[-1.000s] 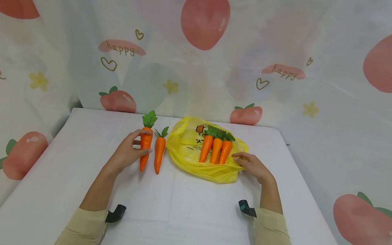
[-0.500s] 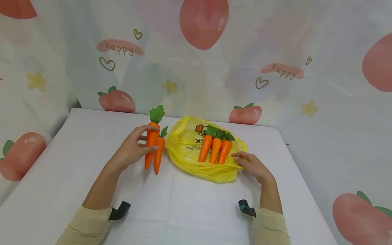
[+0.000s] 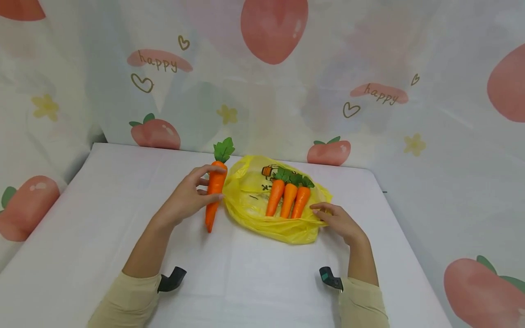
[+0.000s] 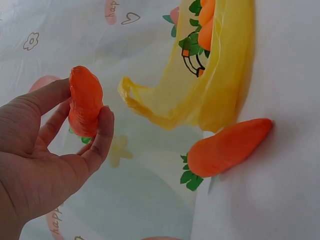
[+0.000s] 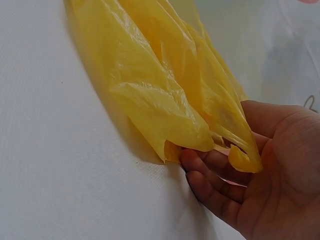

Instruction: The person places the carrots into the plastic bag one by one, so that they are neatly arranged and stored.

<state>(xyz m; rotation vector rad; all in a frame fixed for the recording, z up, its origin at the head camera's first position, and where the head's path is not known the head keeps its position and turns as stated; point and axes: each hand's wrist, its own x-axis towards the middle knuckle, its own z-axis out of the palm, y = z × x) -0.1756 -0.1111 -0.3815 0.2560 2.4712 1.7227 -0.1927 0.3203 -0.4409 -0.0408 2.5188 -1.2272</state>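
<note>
In the head view my left hand [image 3: 186, 197] holds a carrot [image 3: 216, 182] with green leaves on top, thumb and fingers to either side of it. A second carrot [image 4: 227, 149] lies on the table, plain in the left wrist view but mostly hidden behind the held one in the head view. To the right a yellow plastic bag [image 3: 242, 214] lies with its mouth spread, and three carrots [image 3: 289, 200] rest in it, leaves away from me. My right hand [image 3: 341, 225] grips the bag's right edge, fingers curled at the plastic [image 5: 165, 95].
A white cloth covers the table [image 3: 254, 291]. Behind it hangs a printed curtain [image 3: 266, 109] with fruit and the word "happy". Black wrist mounts [image 3: 172, 279] stick out from both sleeves over the table.
The left hand has carried its carrot to the right, over the carrot on the table and close to the bag's left edge. The right hand and the bag have stayed put.
</note>
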